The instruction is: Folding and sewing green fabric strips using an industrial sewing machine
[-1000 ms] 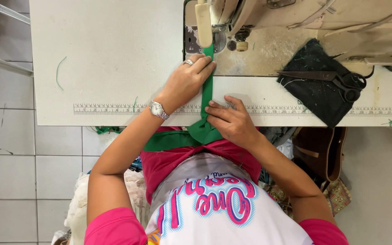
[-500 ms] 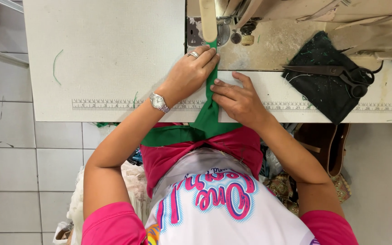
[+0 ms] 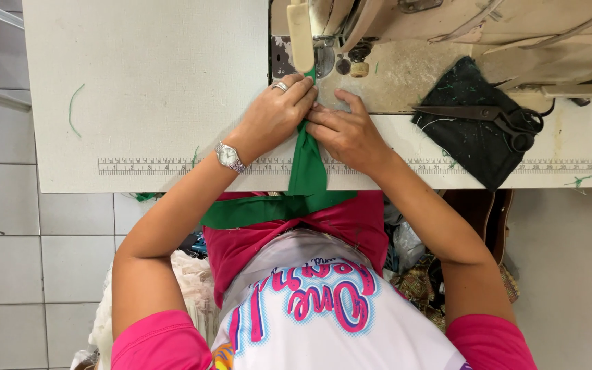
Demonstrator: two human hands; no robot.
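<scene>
Green fabric strip (image 3: 306,164): pinned flat on the bench (image 3: 152,89) by left hand (image 3: 275,116) and right hand (image 3: 344,133), fingers pressed close together, its end at the sewing machine (image 3: 351,41) foot. Step: feeding. Next move likely needs steady, straight guidance. Scissors (image 3: 495,118) lie right, on dark cloth (image 3: 467,147).

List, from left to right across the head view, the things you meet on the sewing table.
Loose green thread → wristwatch → left hand → green fabric strip → right hand → black cloth → scissors.
</scene>
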